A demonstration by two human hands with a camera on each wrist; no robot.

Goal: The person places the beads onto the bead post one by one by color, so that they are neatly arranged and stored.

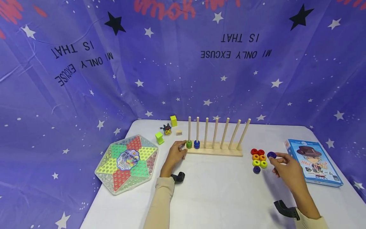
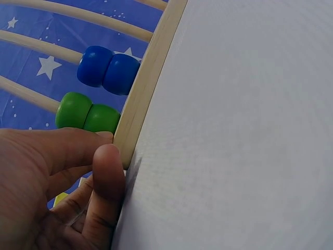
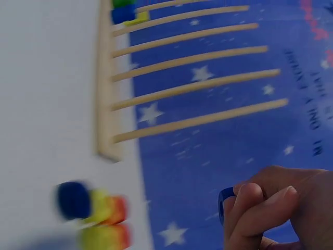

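A wooden peg stand [image 1: 214,149] with several upright rods stands on the white table. Two green beads [image 2: 87,112] sit on its leftmost rod, and two blue beads [image 2: 109,70] on the rod beside it. The left hand [image 1: 175,156] pinches the left end of the stand's base between thumb and fingers. Off to the right, the right hand [image 1: 287,168] holds a dark blue bead [image 1: 271,155] by its fingertips, above the table. Close by lie paired red beads [image 1: 254,151], orange beads [image 1: 255,157] and yellow beads [image 1: 256,163], plus a single dark blue bead [image 1: 256,170].
On the left lies a hexagonal Chinese checkers board [image 1: 128,162]. Behind the left hand are green blocks [image 1: 159,138], a small dark figurine [image 1: 167,128] and a little wooden piece [image 1: 179,132]. A blue game box [image 1: 314,162] lies beyond the right hand. Starry purple cloth [image 1: 183,70] hangs behind.
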